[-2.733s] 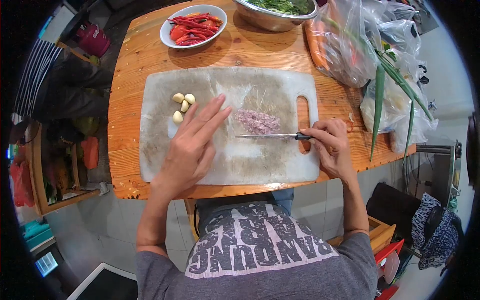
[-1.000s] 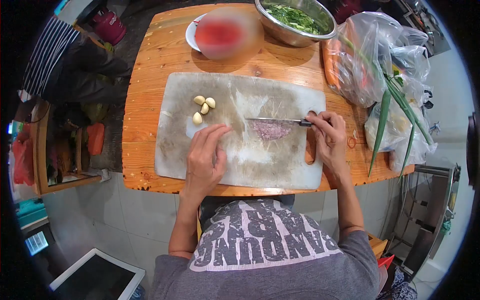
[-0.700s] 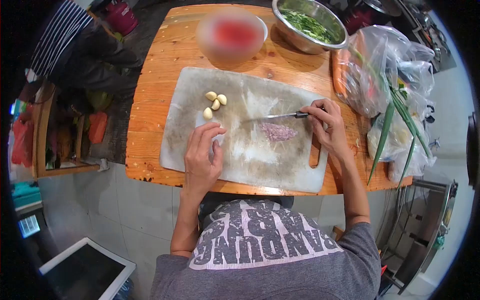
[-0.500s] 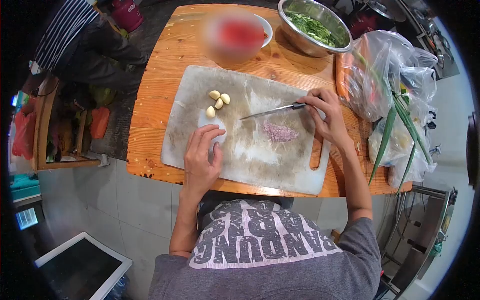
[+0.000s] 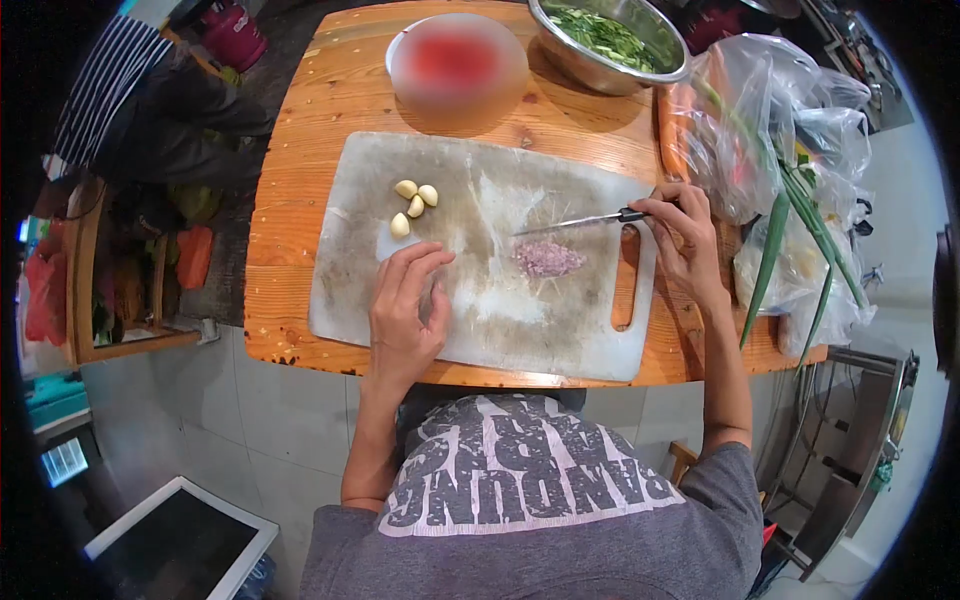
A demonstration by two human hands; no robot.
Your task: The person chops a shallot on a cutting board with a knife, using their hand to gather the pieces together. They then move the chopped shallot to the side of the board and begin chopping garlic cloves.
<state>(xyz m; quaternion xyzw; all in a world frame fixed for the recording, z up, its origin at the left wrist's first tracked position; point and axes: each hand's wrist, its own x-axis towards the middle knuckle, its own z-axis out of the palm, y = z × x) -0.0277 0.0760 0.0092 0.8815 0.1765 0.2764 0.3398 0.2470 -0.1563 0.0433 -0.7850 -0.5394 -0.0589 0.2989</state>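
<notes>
My right hand (image 5: 687, 240) holds a knife (image 5: 580, 221) by its dark handle, over the right side of the cutting board (image 5: 370, 290). The blade points left, just above a small heap of chopped purplish pieces (image 5: 549, 259). My left hand (image 5: 410, 310) rests at the board's near edge with its fingers apart and nothing in it. Several peeled garlic cloves (image 5: 416, 206) lie on the board beyond my left fingertips.
Behind the board stand a blurred bowl with something red (image 5: 455, 62) and a metal bowl of cut greens (image 5: 610, 45). Plastic bags (image 5: 745, 130), carrots (image 5: 674, 135) and green onions (image 5: 800, 225) lie at the right. Another person's dark-clothed legs (image 5: 165, 115) show at upper left.
My right hand has moved right with the knife, drawing the blade tip away from the garlic side. The whole view has shifted slightly. My left hand stays near the board's edge.
</notes>
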